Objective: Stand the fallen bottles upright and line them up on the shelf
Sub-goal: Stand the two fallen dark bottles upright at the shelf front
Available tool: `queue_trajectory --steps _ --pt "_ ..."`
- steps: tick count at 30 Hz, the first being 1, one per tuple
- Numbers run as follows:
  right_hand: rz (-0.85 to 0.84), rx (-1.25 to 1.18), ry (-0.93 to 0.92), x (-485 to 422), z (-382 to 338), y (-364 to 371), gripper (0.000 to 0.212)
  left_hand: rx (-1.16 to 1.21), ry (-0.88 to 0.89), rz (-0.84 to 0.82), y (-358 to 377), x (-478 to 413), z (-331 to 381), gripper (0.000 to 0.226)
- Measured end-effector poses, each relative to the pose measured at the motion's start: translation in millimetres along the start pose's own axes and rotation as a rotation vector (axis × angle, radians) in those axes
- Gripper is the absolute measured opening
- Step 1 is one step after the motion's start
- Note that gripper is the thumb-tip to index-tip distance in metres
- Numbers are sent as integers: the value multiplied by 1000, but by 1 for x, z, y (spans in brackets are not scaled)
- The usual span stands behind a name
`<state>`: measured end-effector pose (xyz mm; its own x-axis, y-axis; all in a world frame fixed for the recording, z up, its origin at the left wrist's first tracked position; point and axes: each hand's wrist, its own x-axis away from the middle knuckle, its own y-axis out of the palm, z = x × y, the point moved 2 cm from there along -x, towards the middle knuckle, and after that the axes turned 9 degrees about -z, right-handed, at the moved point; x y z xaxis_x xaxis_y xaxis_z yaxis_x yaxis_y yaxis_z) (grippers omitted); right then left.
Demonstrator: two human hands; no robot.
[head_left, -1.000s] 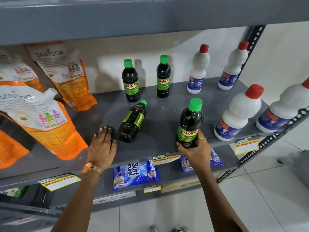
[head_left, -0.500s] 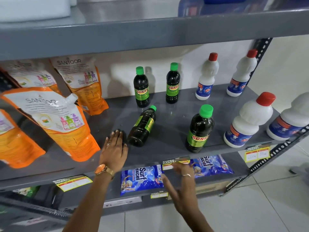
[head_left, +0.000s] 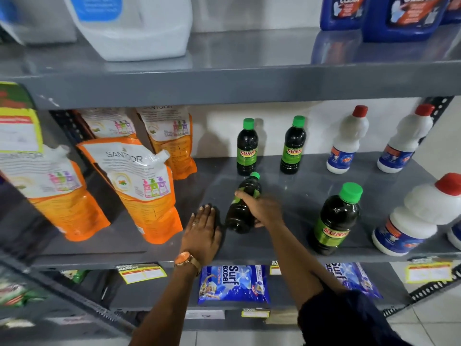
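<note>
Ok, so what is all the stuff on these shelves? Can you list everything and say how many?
Standing dark bottles: three, green caps, two at the back of the middle shelf, one near the front.
Fallen dark bottle: one, green cap, lying mid-shelf.
White bottles: at least four, red caps, right side of the shelf.
Orange pouches: at least four, orange and white, left side.
White jug: one, top shelf.
Blue jugs: at least two, top shelf, right.
Blue packets: two, bottom shelf.
Price tags: several, yellow, on shelf edges.
Left hand: flat on the shelf, wearing a watch.
Right hand: on the fallen dark bottle.
</note>
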<state>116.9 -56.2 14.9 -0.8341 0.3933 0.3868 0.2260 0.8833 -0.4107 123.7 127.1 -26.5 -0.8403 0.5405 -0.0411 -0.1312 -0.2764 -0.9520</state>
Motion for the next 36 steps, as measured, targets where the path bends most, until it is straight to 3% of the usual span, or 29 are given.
queue_trajectory --steps 4,7,11,17,23,29,31,33,36 --pt "151 -160 -158 0 20 0 61 -33 -15 6 3 -2 -1 64" --pt "230 -303 -349 8 15 -4 35 -57 -25 6 5 -2 -2 62" --pt "243 -303 -529 4 5 -2 51 -69 -31 -2 6 -3 -1 62" --pt "174 -272 -522 -4 9 6 75 -79 -16 27 6 -3 -2 64" --pt "151 -178 -522 0 28 5 55 -100 -9 48 8 -3 -3 65" --pt "216 -129 -472 -4 22 5 94 -97 -17 50 8 -3 -2 67" --pt "156 -151 -481 -3 25 5 91 -89 -18 50 8 -3 -3 67" --pt "106 -140 -518 0 31 5 74 -81 -17 53 7 -3 -2 67" --pt "144 -144 -529 3 36 3 64 -82 -18 49 8 -3 -3 66"
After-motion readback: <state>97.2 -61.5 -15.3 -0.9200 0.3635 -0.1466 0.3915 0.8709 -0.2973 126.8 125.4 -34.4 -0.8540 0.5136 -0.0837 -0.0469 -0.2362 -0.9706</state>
